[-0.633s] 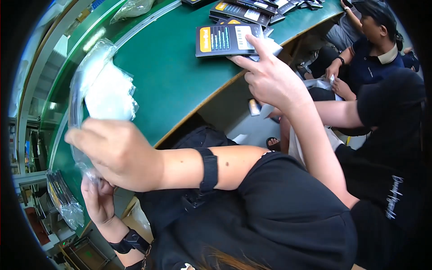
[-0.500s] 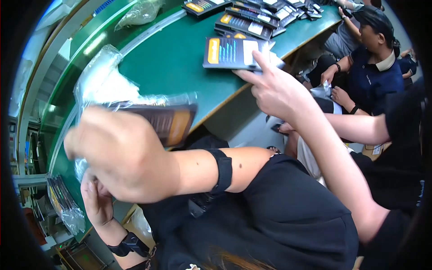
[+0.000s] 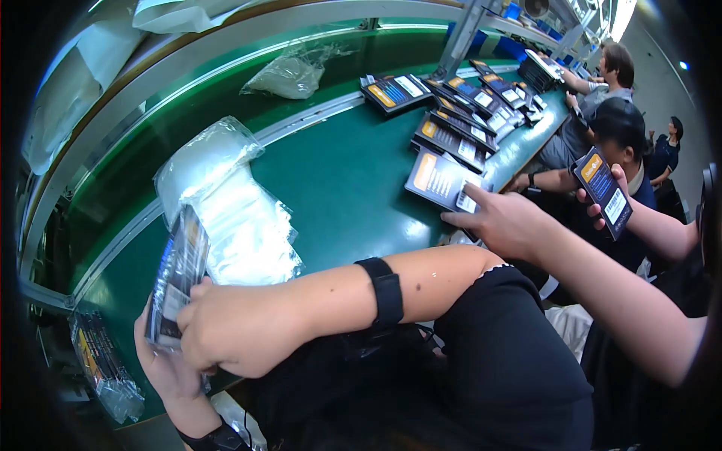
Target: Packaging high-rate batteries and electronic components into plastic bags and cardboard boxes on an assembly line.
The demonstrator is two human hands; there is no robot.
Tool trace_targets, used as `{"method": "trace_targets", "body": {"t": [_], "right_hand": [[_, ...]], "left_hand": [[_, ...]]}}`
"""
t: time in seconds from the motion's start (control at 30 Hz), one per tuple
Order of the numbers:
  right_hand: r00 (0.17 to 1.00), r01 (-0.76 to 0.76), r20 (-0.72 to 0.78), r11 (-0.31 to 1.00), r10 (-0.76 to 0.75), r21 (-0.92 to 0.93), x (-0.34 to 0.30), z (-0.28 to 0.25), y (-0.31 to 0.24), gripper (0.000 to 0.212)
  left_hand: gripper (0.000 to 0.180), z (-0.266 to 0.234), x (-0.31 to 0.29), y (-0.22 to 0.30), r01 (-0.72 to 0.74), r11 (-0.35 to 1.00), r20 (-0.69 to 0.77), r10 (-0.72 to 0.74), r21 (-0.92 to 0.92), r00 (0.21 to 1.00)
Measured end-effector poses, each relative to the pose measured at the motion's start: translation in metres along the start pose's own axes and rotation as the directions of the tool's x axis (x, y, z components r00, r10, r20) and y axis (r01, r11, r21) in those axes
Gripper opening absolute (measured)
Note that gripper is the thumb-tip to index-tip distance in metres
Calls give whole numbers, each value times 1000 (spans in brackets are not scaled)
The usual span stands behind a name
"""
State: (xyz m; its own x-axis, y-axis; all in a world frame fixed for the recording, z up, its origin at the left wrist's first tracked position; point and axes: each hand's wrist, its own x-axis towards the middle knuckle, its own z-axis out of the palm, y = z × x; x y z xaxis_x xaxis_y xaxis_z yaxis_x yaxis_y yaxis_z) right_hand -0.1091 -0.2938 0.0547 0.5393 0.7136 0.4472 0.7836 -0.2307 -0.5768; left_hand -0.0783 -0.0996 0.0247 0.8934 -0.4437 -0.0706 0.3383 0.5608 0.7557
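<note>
A dark flat box in a clear plastic bag [image 3: 177,274] stands tilted at the left, between my two hands. My right hand [image 3: 233,327] is closed on its lower right side, with the forearm reaching across from the right. From below, my left hand [image 3: 167,372] grips the box's lower left edge; its fingers are partly hidden behind box and bag. Just beyond my hands, a pile of empty clear plastic bags [image 3: 244,233] lies on the green table [image 3: 342,203].
At the right, a co-worker's hand [image 3: 511,222] touches a dark box [image 3: 436,179]; their other hand holds another box [image 3: 604,194]. Several boxes [image 3: 455,139] lie heaped behind. Bagged boxes [image 3: 105,357] stand at the near left. A crumpled plastic bag [image 3: 289,75] lies farther back.
The box has turned from lying level by the bags to a steep tilt, held in both my hands. The view has shifted. The co-worker's second box has come into sight.
</note>
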Motion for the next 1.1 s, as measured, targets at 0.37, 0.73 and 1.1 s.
{"method": "trace_targets", "body": {"t": [0.37,0.73,1.1], "right_hand": [[474,-163,521,653,710,-740,2,-153,59,19],[-20,-757,-333,-231,943,-611,-173,-319,142,107],[-399,-716,78,-257,914,-649,-141,-302,185,118]], "left_hand": [[30,-123,-7,55,-160,743,-310,452,650,837],[25,-91,-3,41,154,-337,101,630,929,770],[19,-14,-13,-13,-27,-156,66,248,987,967]]}}
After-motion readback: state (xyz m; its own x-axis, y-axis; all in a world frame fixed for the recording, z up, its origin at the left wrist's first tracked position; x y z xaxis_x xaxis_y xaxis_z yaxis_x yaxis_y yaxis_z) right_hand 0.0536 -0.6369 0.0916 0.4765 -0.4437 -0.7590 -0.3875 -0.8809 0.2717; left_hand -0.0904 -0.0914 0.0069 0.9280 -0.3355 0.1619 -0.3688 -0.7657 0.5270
